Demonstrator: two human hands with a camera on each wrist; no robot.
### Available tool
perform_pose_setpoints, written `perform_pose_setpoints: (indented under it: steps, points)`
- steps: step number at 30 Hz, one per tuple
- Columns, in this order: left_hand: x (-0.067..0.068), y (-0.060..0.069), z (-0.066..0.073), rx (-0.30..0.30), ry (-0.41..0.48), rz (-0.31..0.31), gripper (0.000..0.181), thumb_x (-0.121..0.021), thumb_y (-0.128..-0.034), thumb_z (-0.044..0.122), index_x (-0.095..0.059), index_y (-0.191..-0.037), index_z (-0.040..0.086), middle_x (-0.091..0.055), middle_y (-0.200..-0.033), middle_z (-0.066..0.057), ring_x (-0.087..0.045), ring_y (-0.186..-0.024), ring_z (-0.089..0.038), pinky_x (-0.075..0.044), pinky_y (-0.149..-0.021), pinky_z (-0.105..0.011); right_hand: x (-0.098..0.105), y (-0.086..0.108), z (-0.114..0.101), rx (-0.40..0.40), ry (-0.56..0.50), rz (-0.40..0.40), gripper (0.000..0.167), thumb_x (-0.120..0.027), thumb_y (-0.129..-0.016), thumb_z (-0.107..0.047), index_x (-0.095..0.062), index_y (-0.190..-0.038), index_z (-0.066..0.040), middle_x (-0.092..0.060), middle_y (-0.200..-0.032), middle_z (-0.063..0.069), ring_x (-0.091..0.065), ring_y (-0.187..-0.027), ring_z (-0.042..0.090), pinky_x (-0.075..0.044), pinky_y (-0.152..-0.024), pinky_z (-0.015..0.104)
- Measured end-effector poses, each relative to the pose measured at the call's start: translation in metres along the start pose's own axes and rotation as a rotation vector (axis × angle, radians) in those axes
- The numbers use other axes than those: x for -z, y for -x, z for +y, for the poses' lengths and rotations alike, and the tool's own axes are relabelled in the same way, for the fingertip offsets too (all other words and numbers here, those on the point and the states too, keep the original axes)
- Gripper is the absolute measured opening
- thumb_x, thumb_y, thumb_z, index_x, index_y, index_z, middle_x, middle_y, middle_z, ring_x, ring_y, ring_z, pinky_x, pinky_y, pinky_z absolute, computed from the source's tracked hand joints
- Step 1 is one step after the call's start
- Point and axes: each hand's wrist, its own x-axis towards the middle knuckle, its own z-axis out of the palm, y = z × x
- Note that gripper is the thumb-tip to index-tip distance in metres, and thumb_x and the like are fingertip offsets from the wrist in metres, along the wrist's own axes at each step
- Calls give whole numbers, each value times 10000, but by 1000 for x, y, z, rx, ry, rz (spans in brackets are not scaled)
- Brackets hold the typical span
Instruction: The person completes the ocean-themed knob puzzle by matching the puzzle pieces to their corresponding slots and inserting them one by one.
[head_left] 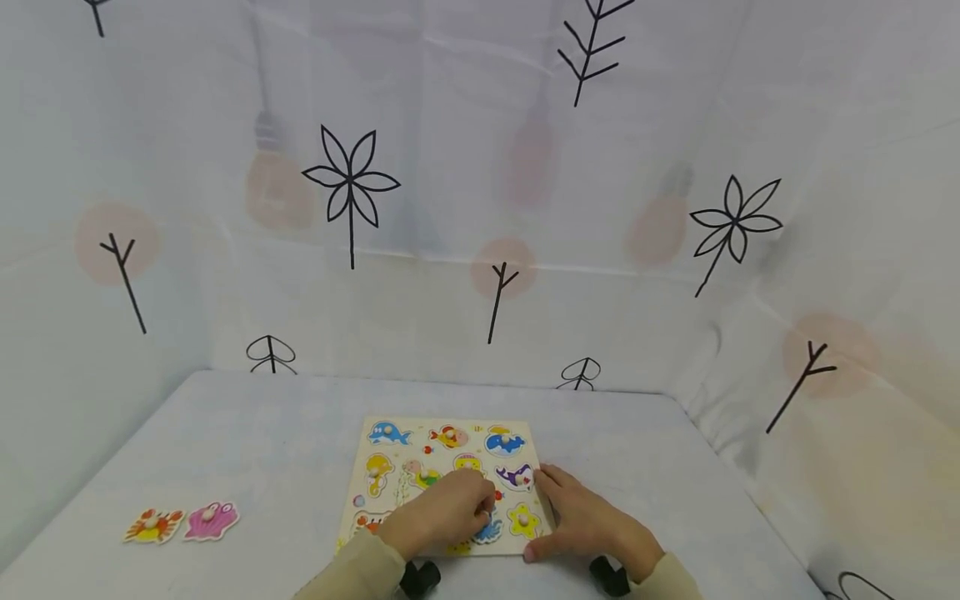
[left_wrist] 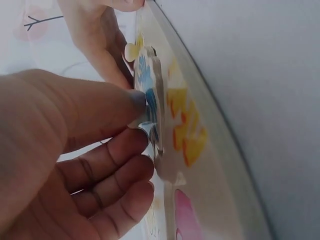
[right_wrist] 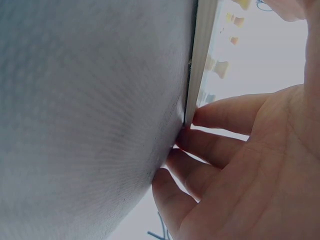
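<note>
A wooden peg puzzle board (head_left: pixel 442 425) with sea-animal pieces lies on the table. My left hand (head_left: pixel 450 508) is over its near part, pinching a blue puzzle piece (left_wrist: pixel 152 95) between thumb and fingers. In the left wrist view the piece stands proud of the board's surface, its thick edge showing. My right hand (head_left: pixel 588 521) rests at the board's near right corner, fingertips (right_wrist: pixel 205 117) against the side edge and thumb by the front edge. A yellow star piece (head_left: pixel 524 521) and a purple whale piece (head_left: pixel 515 477) sit near that hand.
Left of the board, a crab piece (head_left: pixel 153 526) and a pink shell piece (head_left: pixel 212 521) lie side by side on the white-covered table (head_left: pixel 277 450). A patterned cloth (head_left: pixel 435 317) hangs behind and along both sides.
</note>
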Motion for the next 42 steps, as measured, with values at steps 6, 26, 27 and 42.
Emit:
perform_pose_setpoints:
  steps: [6, 26, 27, 42]
  points:
    - [-1, 0, -1, -8, -10, 14, 93, -674, -852, 138, -630, -786, 186, -513, -725, 114, -470, -717, -60, -410, -674, -225, 1, -1, 0, -3, -2, 1, 1179, -752, -569, -711, -335, -1474, -80, -254, -1530, 161, -250, -1386, 388, -274, -1039, 596]
    - [5, 15, -8, 42, -12, 25, 112, -681, -842, 278, -634, -912, 205, -498, -753, 120, -464, -680, -57, -403, -642, -245, 1, 0, -2, -14, 8, 7, 1185, -746, -557, -725, -338, -1476, -99, -260, -1529, 151, -260, -1384, 382, -280, -1039, 591]
    - [6, 18, -11, 41, -20, 29, 119, -680, -844, 288, -633, -915, 205, -494, -749, 122, -463, -674, -54, -404, -638, -243, 1, 0, -2, -19, 10, 7, 1187, -747, -554, -727, -338, -1476, -101, -261, -1529, 149, -260, -1384, 382, -280, -1039, 591]
    - [41, 81, -66, 89, -135, 158, 169, -700, -837, 278, -628, -936, 161, -472, -743, 116, -429, -661, -62, -386, -606, -273, 0, -2, -3, -57, 21, -8, 1214, -753, -533, -733, -332, -1480, -101, -260, -1532, 135, -253, -1391, 364, -269, -1051, 582]
